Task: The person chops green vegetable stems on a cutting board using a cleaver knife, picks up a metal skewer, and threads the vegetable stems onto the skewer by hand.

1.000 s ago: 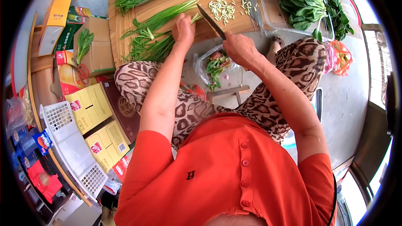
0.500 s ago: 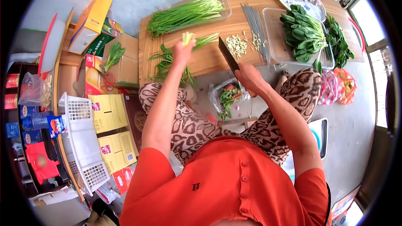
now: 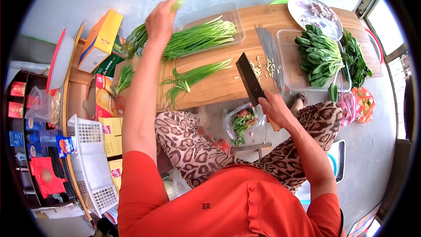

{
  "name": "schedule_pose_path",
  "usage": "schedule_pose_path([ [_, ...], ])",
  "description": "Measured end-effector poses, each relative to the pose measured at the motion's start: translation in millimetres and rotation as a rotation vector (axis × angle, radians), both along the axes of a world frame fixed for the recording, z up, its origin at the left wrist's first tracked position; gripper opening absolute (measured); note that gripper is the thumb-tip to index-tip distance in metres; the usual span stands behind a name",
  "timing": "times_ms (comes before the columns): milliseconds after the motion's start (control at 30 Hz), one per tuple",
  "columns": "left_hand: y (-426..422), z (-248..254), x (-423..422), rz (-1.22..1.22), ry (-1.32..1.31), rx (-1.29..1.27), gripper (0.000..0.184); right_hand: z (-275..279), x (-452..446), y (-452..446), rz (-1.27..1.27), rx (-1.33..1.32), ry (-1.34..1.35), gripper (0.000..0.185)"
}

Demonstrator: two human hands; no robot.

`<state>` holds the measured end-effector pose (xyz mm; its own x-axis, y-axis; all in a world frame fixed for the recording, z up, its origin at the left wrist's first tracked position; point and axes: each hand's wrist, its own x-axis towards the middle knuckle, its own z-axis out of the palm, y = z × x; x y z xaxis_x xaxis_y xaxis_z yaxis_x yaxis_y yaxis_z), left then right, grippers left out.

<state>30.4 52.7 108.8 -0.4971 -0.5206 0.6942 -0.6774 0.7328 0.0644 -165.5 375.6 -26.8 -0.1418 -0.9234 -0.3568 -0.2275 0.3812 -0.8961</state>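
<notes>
My left hand (image 3: 160,24) is raised at the table's far left, closed round a bunch of long greens (image 3: 137,38). Its pale cut stem ends poke out past my fingers, and the dark green tops hang to the left. In my right hand (image 3: 276,109) is a kitchen knife (image 3: 251,78), its broad dark blade angled up over the table's front edge. Loose green stalks (image 3: 199,73) lie on the wooden table (image 3: 210,94) between my hands. Short cut pieces (image 3: 258,66) are scattered just beyond the blade. A clear tray of long green stalks (image 3: 201,38) sits behind.
Metal skewers (image 3: 269,46) lie near a second tray with leafy greens (image 3: 319,57). A plate (image 3: 302,15) with pale pieces stands at the back right. Below the table edge hangs a plastic bag with scraps (image 3: 242,123). Boxes (image 3: 101,39) and a white basket (image 3: 90,162) stand left.
My left hand has lifted the bunch up and to the left, off the table. My right hand and the knife have shifted slightly right and lower in the view. The camera view has tilted.
</notes>
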Motion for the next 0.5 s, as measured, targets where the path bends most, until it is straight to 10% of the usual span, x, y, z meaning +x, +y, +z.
schedule_pose_path([
  [267, -82, -174, -94, 0.064, -0.452, 0.275, 0.049, 5, -13, 7, 0.003, -0.018, 0.051, 0.021],
  [400, -69, -203, -112, 0.137, -0.622, 0.468, 0.089, 0, -17, 6, -0.022, 0.005, 0.046, 0.019],
  [500, -46, -193, -94, 0.054, -0.582, 0.411, 0.086, 12, -17, 4, -0.039, 0.074, -0.054, 0.02],
])
